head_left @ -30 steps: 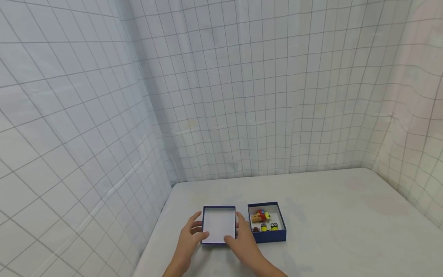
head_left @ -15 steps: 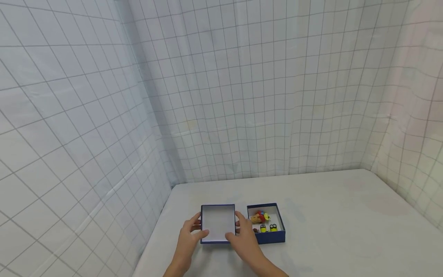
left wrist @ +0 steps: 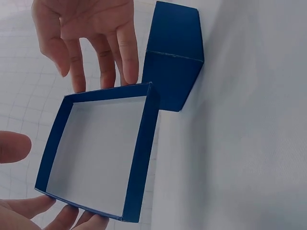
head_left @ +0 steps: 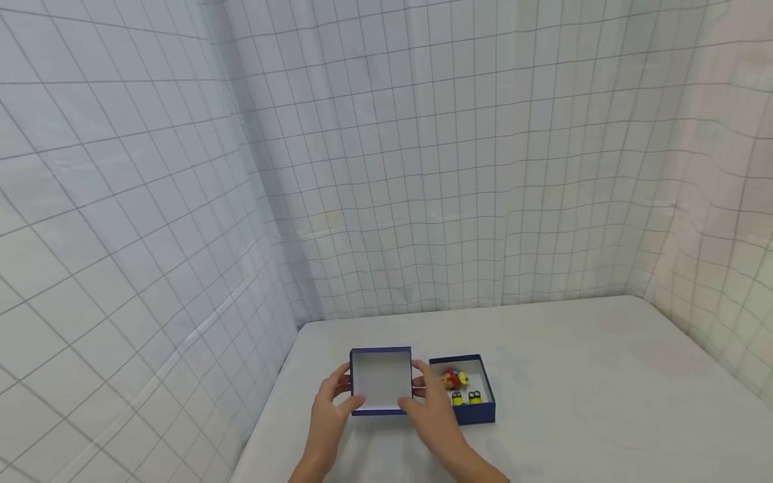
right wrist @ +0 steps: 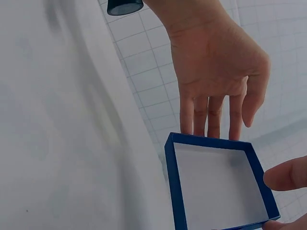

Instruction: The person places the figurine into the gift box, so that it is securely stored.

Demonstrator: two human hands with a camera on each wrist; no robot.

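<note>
A shallow blue box lid [head_left: 382, 382] with a white inside is held up between both hands in the head view, its hollow side facing the person. My left hand [head_left: 327, 417] presses its left wall and my right hand [head_left: 432, 417] presses its right wall. In the wrist views, fairly straight fingers touch the lid's outer walls [left wrist: 139, 167], and the thumbs stand off them. Right of the lid is a blue box [head_left: 476, 413], partly behind my right hand. It holds small yellow figures [head_left: 475, 397] and a red, blue and yellow toy [head_left: 455, 379].
The box and hands are over a white-covered table [head_left: 580, 382]. White grid-patterned curtains [head_left: 423, 168] hang behind it and along both sides. A dark band or device [right wrist: 124, 5] shows near the left wrist in the right wrist view.
The lid has risen a little and tipped, so that its inner face turns more toward the person. Both hands rose with it. The box of toys stays in place.
</note>
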